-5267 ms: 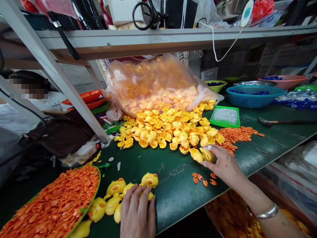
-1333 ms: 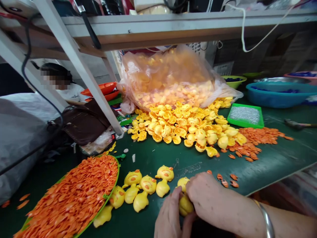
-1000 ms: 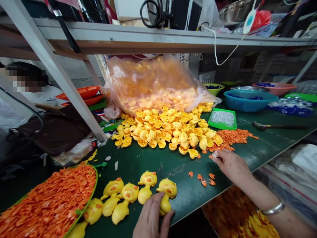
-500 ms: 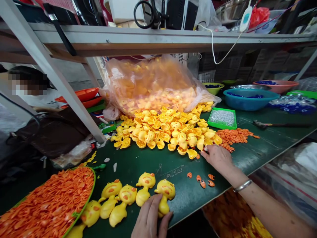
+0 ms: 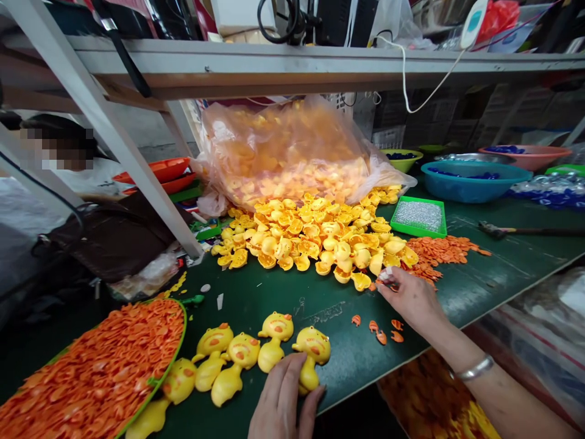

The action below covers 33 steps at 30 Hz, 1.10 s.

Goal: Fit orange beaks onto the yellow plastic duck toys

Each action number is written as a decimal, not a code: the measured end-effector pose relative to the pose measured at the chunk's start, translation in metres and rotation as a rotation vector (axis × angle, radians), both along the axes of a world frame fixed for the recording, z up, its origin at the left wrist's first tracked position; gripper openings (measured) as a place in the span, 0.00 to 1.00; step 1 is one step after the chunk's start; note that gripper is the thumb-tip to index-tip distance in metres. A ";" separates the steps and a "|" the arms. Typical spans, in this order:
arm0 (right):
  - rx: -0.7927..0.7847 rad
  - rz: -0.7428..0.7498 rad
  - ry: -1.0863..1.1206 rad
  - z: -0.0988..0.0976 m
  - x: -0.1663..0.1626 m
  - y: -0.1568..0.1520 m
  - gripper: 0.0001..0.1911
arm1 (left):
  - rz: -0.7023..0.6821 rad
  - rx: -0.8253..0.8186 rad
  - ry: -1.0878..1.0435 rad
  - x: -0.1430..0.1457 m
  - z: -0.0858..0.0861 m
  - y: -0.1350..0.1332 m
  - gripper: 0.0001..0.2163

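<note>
My left hand (image 5: 281, 393) is at the near edge of the table, its fingers and thumb closed around the lower body of a yellow plastic duck (image 5: 313, 345). Several more ducks, like the one with a printed face (image 5: 244, 350), lie in a row to its left. My right hand (image 5: 414, 302) has its fingers pinched together beside the heap of hollow yellow duck halves (image 5: 297, 244) and the loose orange pieces (image 5: 439, 253). Something white covers a fingertip there; what the fingers hold is hidden. Small orange parts (image 5: 380, 334) lie between the hands.
A green-rimmed tray of orange pieces (image 5: 105, 366) takes up the left front. Behind the heap slumps a clear plastic bag (image 5: 292, 152). A green tray of tiny silvery pieces (image 5: 444, 227) and a blue basin (image 5: 475, 186) stand right. A shelf (image 5: 297, 64) crosses overhead; a person sits far left.
The whole view has shifted slightly, moving the scene a little to the right. My left hand stays at the same duck, and my right hand stays by the heap, with more white showing at its fingertips.
</note>
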State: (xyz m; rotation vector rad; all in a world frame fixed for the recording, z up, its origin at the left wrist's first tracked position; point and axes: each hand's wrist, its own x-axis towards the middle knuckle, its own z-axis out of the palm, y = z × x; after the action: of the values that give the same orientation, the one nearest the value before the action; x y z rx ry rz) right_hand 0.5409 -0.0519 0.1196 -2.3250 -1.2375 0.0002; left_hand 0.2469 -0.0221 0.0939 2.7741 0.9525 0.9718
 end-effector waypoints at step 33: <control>0.091 0.564 0.704 0.013 -0.089 -0.008 0.08 | -0.115 -0.130 -0.023 -0.004 0.001 -0.007 0.17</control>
State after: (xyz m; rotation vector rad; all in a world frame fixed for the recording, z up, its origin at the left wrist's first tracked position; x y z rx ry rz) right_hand 0.4517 -0.0599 0.1323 -1.5882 -1.3959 0.8501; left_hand 0.2432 -0.0289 0.0947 2.6704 0.8113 0.8901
